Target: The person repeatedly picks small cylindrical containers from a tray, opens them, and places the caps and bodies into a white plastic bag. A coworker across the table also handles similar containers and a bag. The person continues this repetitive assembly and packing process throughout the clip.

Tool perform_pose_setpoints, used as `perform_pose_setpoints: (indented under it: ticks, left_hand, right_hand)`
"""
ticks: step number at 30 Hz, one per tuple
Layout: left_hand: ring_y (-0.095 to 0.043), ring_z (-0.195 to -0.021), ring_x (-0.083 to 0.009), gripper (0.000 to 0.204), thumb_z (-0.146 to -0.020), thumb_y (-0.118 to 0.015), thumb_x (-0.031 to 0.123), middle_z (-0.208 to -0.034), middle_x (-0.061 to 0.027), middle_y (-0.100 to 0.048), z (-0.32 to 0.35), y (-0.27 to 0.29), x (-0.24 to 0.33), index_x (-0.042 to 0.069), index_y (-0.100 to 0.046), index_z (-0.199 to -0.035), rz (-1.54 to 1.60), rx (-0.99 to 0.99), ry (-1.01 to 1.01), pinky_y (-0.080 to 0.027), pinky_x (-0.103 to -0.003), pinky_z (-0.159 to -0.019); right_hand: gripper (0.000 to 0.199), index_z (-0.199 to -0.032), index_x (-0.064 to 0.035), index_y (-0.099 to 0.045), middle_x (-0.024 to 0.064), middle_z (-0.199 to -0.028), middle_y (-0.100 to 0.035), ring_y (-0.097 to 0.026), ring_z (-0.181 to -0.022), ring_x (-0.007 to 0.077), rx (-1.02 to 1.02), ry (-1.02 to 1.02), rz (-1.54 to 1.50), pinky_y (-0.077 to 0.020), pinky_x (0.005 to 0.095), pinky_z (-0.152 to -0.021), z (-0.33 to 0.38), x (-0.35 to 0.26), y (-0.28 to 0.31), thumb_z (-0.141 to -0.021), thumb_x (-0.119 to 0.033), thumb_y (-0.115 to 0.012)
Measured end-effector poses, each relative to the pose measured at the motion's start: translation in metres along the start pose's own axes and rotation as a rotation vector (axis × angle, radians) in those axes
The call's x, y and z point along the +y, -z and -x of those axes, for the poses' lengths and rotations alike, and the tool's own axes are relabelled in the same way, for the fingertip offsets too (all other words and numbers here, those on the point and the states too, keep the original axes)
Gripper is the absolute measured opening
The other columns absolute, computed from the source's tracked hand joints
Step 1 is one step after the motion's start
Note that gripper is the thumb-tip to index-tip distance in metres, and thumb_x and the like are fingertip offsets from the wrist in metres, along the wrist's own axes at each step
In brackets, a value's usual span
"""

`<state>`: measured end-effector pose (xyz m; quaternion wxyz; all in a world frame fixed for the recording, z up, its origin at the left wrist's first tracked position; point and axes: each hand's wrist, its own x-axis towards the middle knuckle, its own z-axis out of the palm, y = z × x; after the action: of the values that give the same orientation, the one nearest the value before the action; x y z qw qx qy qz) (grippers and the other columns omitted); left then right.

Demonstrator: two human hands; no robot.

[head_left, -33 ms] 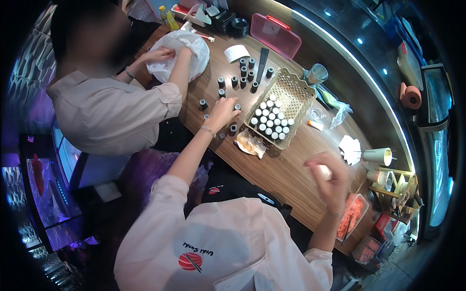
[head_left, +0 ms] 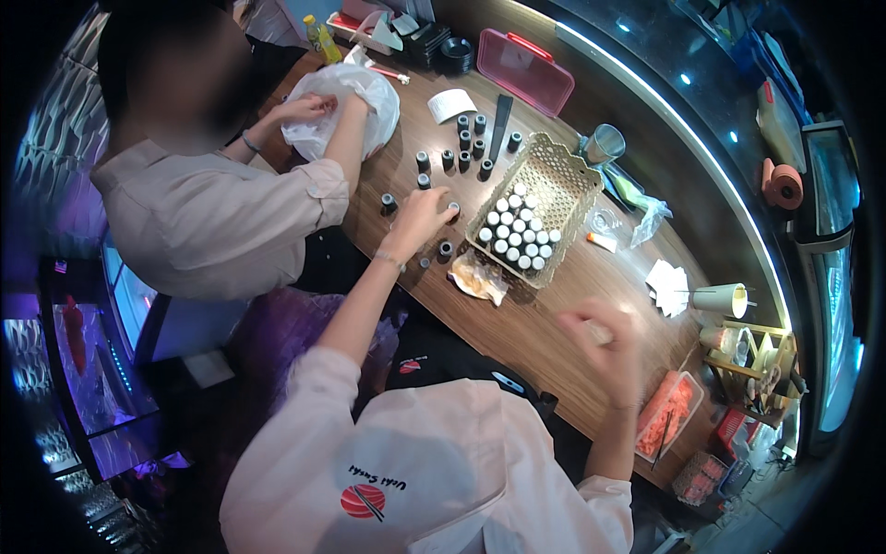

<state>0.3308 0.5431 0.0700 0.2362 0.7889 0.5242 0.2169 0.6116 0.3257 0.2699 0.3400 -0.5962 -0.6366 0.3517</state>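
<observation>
My left hand [head_left: 417, 223] reaches over the wooden table with its fingertips closed around a small dark bottle [head_left: 453, 211]. Blurred by motion, my right hand [head_left: 611, 351] is raised over the table's right part, its fingers curled around a small whitish object [head_left: 600, 331] whose kind I cannot make out. Several similar dark bottles without white caps stand around and beyond my left hand, one nearer bottle [head_left: 446, 249] among them. To its right, a woven basket [head_left: 565, 175] holds many dark bottles with white caps [head_left: 521, 231].
A crumpled plastic packet [head_left: 477, 277] lies before the basket. At left, a co-worker's hands are in a white plastic bag [head_left: 380, 97]. A tub of orange pieces [head_left: 666, 413], a cup [head_left: 720, 299] and white papers [head_left: 666, 287] occupy the right. A metal tumbler [head_left: 604, 141] stands behind the basket.
My right hand has moved slightly left, toward the basket side. My left hand stays at the same bottle, its fingers shifted slightly. The view has moved a little.
</observation>
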Motion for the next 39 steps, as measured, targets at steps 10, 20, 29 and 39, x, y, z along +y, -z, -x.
perform_pose_setpoints:
  ticks: [10, 20, 29, 39]
  left_hand:
    - [-0.077, -0.087, -0.0319, 0.027, -0.096, -0.075, 0.024, -0.091, -0.0164, -0.078, 0.091, 0.070, 0.000, 0.001, -0.075, -0.109, 0.143, 0.189, 0.401, -0.058, -0.040, -0.077]
    - [-0.054, -0.054, -0.0061, 0.023, -0.096, -0.076, 0.019, -0.090, -0.0101, -0.079, 0.127, 0.058, -0.016, 0.000, -0.076, -0.110, 0.153, 0.232, 0.411, -0.044, -0.028, -0.053]
    - [-0.070, -0.085, -0.0273, 0.037, -0.090, -0.082, 0.023, -0.113, -0.0138, -0.073, 0.055, 0.023, -0.024, 0.002, -0.073, -0.119, -0.023, 0.212, 0.148, -0.055, -0.039, -0.078]
    - [-0.068, -0.114, -0.0384, 0.050, -0.083, -0.086, 0.020, -0.124, -0.0170, -0.071, 0.007, 0.003, -0.033, 0.004, -0.071, -0.128, -0.254, -0.085, 0.198, -0.055, -0.048, -0.096]
  right_hand:
    - [0.015, -0.100, 0.0030, -0.063, 0.0215, -0.094, -0.071, -0.076, -0.078, 0.0382, -0.204, 0.097, 0.438, -0.0625, 0.0476, -0.068, -0.085, 0.122, -0.293, -0.098, -0.012, -0.059]
    - [0.013, -0.097, 0.0047, -0.065, 0.0213, -0.100, -0.070, -0.077, -0.076, 0.0363, -0.189, 0.094, 0.598, -0.0642, 0.0457, -0.062, -0.101, 0.137, -0.326, -0.093, -0.006, -0.060]
    - [0.017, -0.106, 0.0015, -0.062, 0.0192, -0.102, -0.066, -0.076, -0.080, 0.0346, -0.265, 0.216, 0.562, -0.0621, 0.0461, -0.066, -0.089, 0.163, -0.309, -0.095, -0.011, -0.059]
    - [0.023, -0.117, 0.0020, -0.055, 0.0187, -0.103, -0.067, -0.076, -0.078, 0.0344, -0.241, 0.169, 0.558, -0.0616, 0.0452, -0.061, -0.077, 0.160, -0.301, -0.099, -0.012, -0.054]
